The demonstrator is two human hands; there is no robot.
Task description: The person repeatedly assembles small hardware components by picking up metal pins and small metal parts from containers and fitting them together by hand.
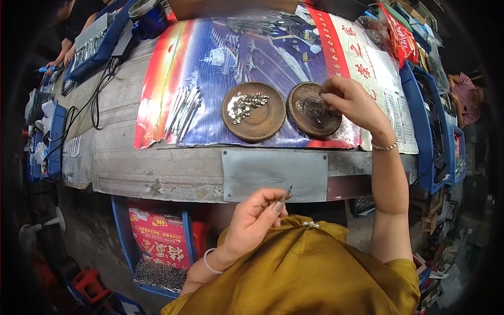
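Note:
My left hand (257, 218) is raised in front of the bench's near edge. Its thumb and fingers pinch a slim metal piece with a dark pointed tip (289, 191); the rest of it is hidden by the fingers. Over the right rim of a dark round wooden dish (320, 127), my right hand (353, 101) has its fingertips pressed together; what they hold, if anything, is too small to see. Small thin metal pins (311, 108) lie in that dish. Beside it, a lighter wooden dish (254, 131) holds small shiny round metal pieces (241, 106).
Slim metal pieces (184, 112) lie in a pile on the poster (210, 126) left of the dishes. A grey metal plate (273, 170) is fixed to the bench front. Blue bins (428, 115) stand at right. A blue mug (148, 21) and cables (94, 100) are at left.

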